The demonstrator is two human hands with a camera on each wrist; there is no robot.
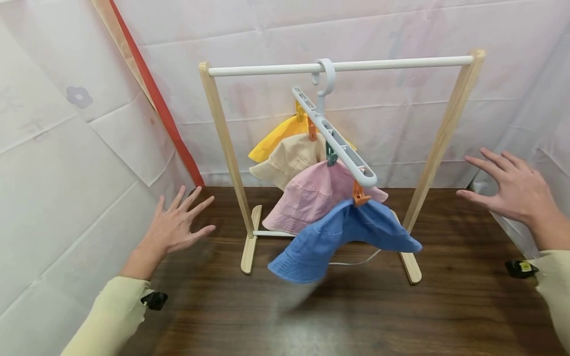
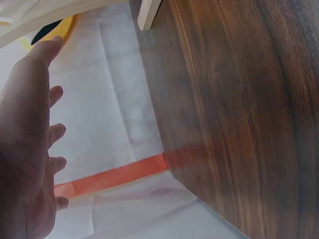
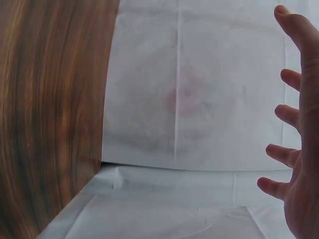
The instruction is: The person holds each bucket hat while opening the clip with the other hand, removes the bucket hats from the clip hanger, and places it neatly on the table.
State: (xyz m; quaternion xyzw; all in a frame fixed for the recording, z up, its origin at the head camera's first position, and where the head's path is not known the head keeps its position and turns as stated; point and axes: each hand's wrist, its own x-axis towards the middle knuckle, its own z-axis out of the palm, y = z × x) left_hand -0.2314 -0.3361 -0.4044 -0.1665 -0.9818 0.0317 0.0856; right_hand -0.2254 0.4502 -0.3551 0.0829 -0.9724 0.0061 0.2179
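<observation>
Four bucket hats hang in a row from a grey hanger (image 1: 343, 143) hooked over the white bar of a small wooden rack (image 1: 220, 133). Nearest is a blue hat (image 1: 311, 242), then a pink hat (image 1: 307, 198), a beige hat (image 1: 294, 155) and a yellow hat (image 1: 276, 138) at the back. Clothes pegs, such as the orange peg (image 1: 359, 194) and the green peg (image 1: 331, 154), grip their crowns. My left hand (image 1: 173, 227) is spread in the air left of the rack, touching nothing. On the right, my right hand (image 1: 512, 190) is held up with spread fingers, apart from the rack.
The rack's wooden feet (image 1: 411, 267) stand on a dark wood-grain table (image 1: 200, 316). Pale sheets (image 1: 80, 198) hang at the back and both sides. A red strip (image 1: 156, 94) slants down the back left. A thin white cord (image 1: 356, 262) lies behind the blue hat.
</observation>
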